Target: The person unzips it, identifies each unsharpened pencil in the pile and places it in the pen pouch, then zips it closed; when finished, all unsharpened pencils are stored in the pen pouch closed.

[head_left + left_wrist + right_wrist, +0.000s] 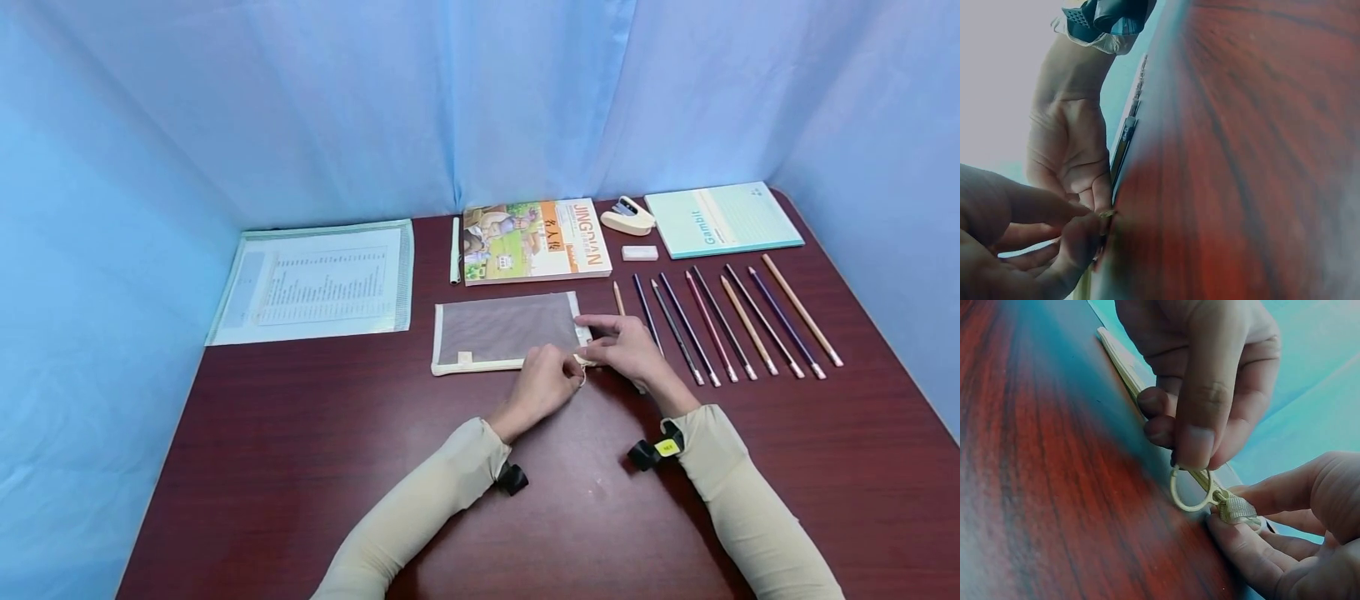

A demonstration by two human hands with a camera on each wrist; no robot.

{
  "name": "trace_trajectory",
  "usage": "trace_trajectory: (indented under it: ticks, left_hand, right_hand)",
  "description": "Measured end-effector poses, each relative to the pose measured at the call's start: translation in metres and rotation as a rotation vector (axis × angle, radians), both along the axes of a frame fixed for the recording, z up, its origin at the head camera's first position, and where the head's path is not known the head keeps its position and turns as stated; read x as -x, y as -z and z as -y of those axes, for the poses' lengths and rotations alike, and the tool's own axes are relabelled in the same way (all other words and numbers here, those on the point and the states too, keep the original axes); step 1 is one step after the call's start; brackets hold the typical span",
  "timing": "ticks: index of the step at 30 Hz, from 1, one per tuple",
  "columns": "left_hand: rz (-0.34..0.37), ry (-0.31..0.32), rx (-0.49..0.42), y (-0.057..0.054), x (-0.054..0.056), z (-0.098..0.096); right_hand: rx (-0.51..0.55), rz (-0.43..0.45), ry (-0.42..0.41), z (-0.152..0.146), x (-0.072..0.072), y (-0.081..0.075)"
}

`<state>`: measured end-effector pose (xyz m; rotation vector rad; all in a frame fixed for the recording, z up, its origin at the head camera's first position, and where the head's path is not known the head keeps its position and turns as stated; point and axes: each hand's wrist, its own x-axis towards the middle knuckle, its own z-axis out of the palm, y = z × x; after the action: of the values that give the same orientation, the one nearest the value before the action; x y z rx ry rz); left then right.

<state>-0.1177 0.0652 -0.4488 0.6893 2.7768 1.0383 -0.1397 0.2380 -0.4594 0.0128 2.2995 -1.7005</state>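
Observation:
A grey mesh zipper pouch with pale edging lies flat on the dark red table, its zipper along the near edge. My left hand is at the pouch's near right corner. Between its thumb and fingers it pinches the yellowish zipper pull ring, seen close in the right wrist view. My right hand grips the same corner, thumb and finger on the small fabric tab at the zipper's end. Its index finger stretches over the pouch's right edge. The left wrist view shows both hands' fingertips meeting there; the ring is mostly hidden.
Several pencils lie in a row on the right. Behind the pouch are a pen, a book, a stapler, an eraser and a notebook. A document folder lies at left. Blue curtains surround the table.

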Motion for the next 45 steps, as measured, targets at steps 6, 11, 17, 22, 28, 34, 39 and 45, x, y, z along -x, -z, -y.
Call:
trace_trajectory:
  ticks: [6, 11, 17, 22, 28, 34, 39, 45]
  left_hand:
    - [0.080, -0.123, -0.137, 0.001, 0.004, 0.002]
    - [0.086, -0.156, -0.118, 0.001, 0.007, 0.007]
    - [0.060, -0.134, -0.053, 0.000, 0.009, 0.012]
    - [0.063, -0.129, -0.043, -0.003, 0.010, 0.018]
    - [0.077, -0.119, -0.080, -0.002, 0.012, 0.031]
    - [0.040, -0.135, -0.098, 0.001, 0.015, 0.053]
    - [0.029, -0.166, -0.090, 0.001, 0.015, 0.073]
    - [0.008, -0.185, -0.079, 0.001, 0.015, 0.101]
  right_hand:
    - [0.002, -0.004, -0.001, 0.002, 0.001, -0.002]
    - [-0.002, -0.005, 0.008, 0.004, 0.002, -0.003]
    - [-0.031, -0.003, 0.010, 0.005, 0.003, -0.002]
    - [-0.050, -0.002, 0.009, 0.005, 0.003, -0.001]
    - [-0.054, 0.004, 0.017, 0.005, 0.003, -0.001]
    - [-0.061, 0.001, 0.029, 0.002, 0.003, -0.002]
    - [-0.077, 0.001, 0.015, 0.001, 0.002, -0.001]
    - [-0.083, -0.001, 0.020, 0.001, 0.000, -0.001]
